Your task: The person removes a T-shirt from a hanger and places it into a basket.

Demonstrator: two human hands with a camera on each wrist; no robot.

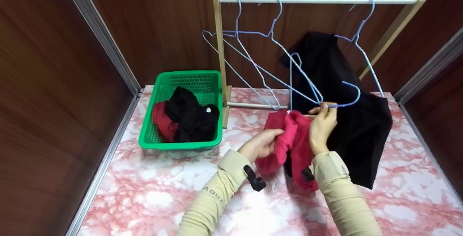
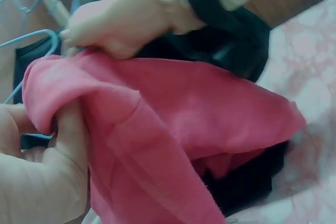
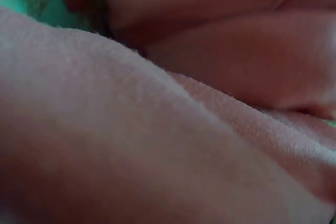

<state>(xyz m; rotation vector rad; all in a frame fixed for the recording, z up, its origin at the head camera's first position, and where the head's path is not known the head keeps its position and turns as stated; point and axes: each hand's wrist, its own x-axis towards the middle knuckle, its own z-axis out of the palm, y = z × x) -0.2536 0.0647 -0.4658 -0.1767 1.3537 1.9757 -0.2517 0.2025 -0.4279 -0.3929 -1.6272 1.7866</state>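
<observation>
A pink-red garment (image 1: 302, 149) hangs bunched between my hands, with a dark patch low in its opening. My left hand (image 1: 262, 144) grips its edge, thumb on the outer side and fingers under the fold in the left wrist view. Above it, my right hand (image 1: 322, 127) pinches a blue wire hanger (image 1: 352, 102) near the neck, the hook pointing right. The garment's top edge touches the right hand in the left wrist view. Much of this hanger is hidden by hand and cloth. Skin and reddish cloth (image 3: 226, 56) fill the right wrist view, blurred.
A wooden rack with a white rail (image 1: 318, 0) stands behind, bearing blue wire hangers (image 1: 253, 59). Black clothing (image 1: 347, 131) hangs on its right side. At left, a green basket (image 1: 144, 138) holds black and red clothes (image 1: 188, 113). Brown panels enclose the marbled tabletop (image 1: 159, 200).
</observation>
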